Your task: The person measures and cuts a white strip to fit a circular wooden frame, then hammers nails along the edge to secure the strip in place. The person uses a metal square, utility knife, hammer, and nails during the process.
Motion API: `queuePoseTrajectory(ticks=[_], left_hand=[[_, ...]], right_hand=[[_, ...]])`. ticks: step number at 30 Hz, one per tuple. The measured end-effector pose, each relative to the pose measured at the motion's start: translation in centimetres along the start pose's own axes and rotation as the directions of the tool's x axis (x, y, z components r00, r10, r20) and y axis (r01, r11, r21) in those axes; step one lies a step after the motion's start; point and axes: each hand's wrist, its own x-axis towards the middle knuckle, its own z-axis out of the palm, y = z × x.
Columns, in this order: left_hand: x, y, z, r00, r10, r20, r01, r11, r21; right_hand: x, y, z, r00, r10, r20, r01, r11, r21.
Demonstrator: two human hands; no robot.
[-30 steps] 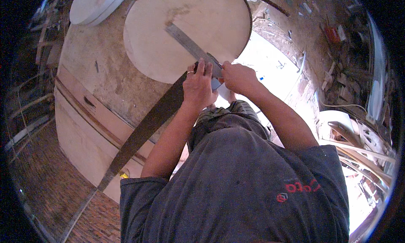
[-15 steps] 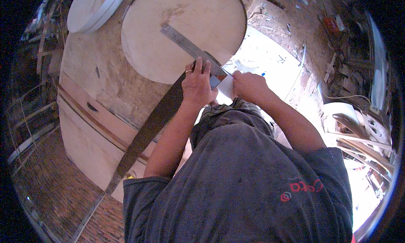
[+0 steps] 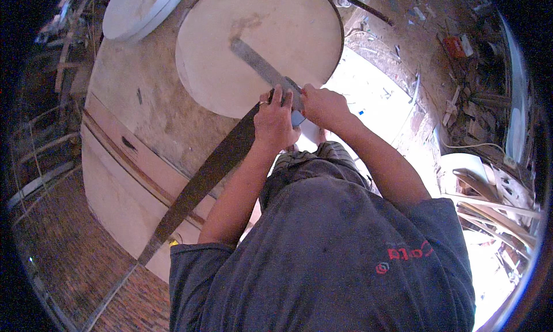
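Observation:
My left hand [image 3: 275, 122] grips a metal try square [image 3: 258, 61], fingers pressed on top of it. The square's blade reaches out over a round pale wooden disc [image 3: 213, 73]. Beneath the fingers lies the wide end of a long dark brown strip [image 3: 201, 179], which runs down to the lower left. A small bluish part [image 3: 298, 119] shows beside the left thumb. My right hand [image 3: 325, 108] is closed right at the square's edge, close to the left fingertips. What it pinches is hidden by its fingers.
A second, white-edged disc [image 3: 141, 12] lies at the far left of the worn wooden table [image 3: 150, 101]. Long boards [image 3: 135, 159] lie along its near left side. Scraps and wood pieces [image 3: 489, 199] litter the bright ground at right. A dark rod [image 3: 363, 6] lies far off.
My right hand has moved left and slightly up, closer to my left hand along the square. The thin metal tip showing at its fingers before is now hidden. The view has shifted slightly.

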Motion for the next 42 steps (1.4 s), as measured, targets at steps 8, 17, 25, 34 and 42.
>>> queuePoseTrajectory(ticks=[8, 17, 25, 34, 42], left_hand=[[0.5, -0.2, -0.2, 1.0, -0.009, -0.027, 0.007, 0.999, -0.042], [0.8, -0.7, -1.0, 1.0, -0.014, 0.011, 0.015, 0.999, -0.028], [0.9, -0.7, -1.1, 1.0, -0.009, 0.0, 0.009, 0.999, -0.051], [0.4, -0.6, -0.6, 1.0, 0.0, -0.028, -0.001, 0.999, -0.042], [0.7, -0.3, -0.9, 1.0, -0.016, 0.013, 0.017, 0.999, -0.033]], right_hand=[[1.6, -0.4, -0.8, 0.999, 0.026, 0.04, -0.026, 1.0, -0.018], [1.8, -0.7, -1.4, 0.997, 0.055, 0.055, -0.055, 0.998, -0.013], [1.5, -1.8, -2.4, 0.998, 0.025, 0.066, -0.023, 0.999, -0.04], [1.0, -1.4, -2.0, 0.993, 0.025, 0.116, -0.021, 0.999, -0.03], [-0.1, 0.0, -1.1, 0.989, 0.07, 0.133, -0.068, 0.997, -0.025]])
